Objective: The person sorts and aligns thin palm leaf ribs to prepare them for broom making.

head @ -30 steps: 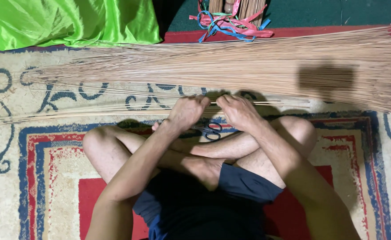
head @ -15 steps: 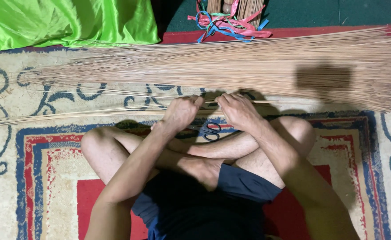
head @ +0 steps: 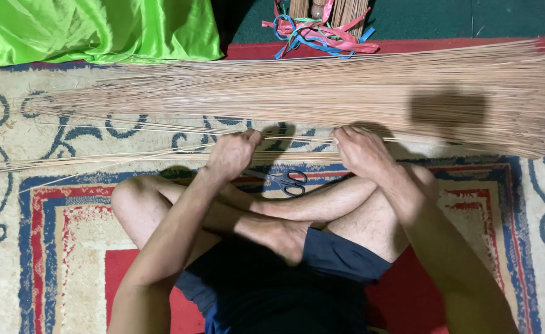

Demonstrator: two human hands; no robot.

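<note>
I sit cross-legged on a patterned rug (head: pixel 68 216). A wide heap of long thin tan sticks (head: pixel 322 93) lies across the rug ahead of my knees. A smaller bunch of sticks (head: pixel 99 159) runs left from my hands. My left hand (head: pixel 232 153) is closed around this bunch near its middle. My right hand (head: pixel 362 150) grips the same sticks further right, close under the big heap. Black-handled scissors (head: pixel 288 181) lie on the rug between my hands, just beyond my shin.
A bright green cloth (head: pixel 93 28) lies at the top left. Pink and blue ribbons (head: pixel 319 32) are tangled around an upright bundle of sticks at the top middle. Dark green floor shows beyond the rug's red edge.
My hands were close together and have moved apart along the sticks: the left one slid left, the right one slid right.
</note>
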